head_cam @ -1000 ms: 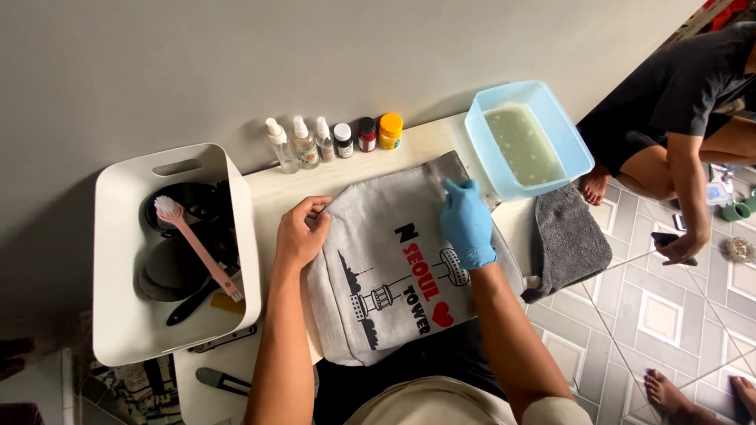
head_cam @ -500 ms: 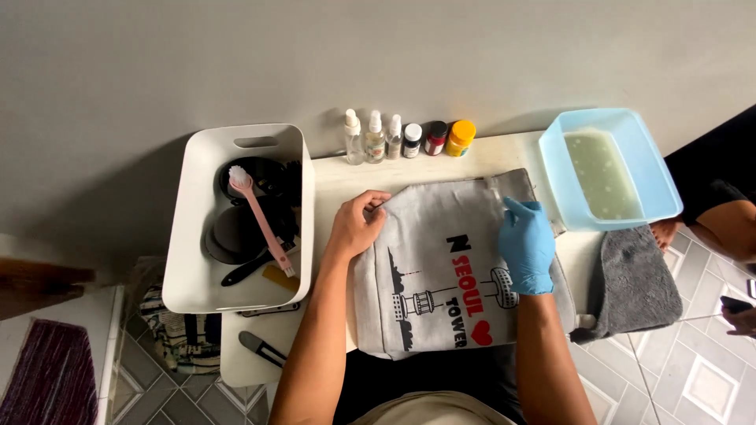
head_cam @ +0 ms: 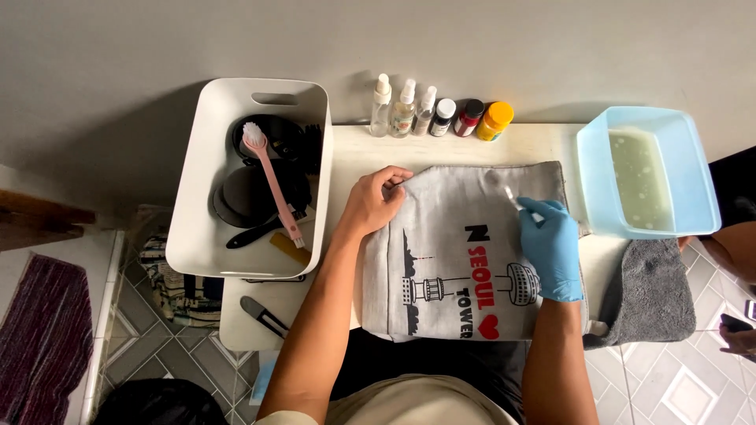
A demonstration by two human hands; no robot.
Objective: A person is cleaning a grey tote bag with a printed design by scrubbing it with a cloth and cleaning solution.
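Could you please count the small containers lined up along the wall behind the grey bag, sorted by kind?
Clear spray bottles: 3
Dark jars: 2, one white-capped, one dark-capped
Orange jar: 1
Total: 6

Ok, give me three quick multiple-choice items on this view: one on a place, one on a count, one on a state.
1. Where is the pink brush?
A white bin
B blue tub
C on the bag

2. How many bottles line the wall?
A four
B six
C eight

3. Which hand is gloved?
A left
B right
C both

Answers:
1 A, it lies in the white bin.
2 B, three spray bottles and three capped ones.
3 B, the right hand wears blue; the left hand is bare on the grey bag.
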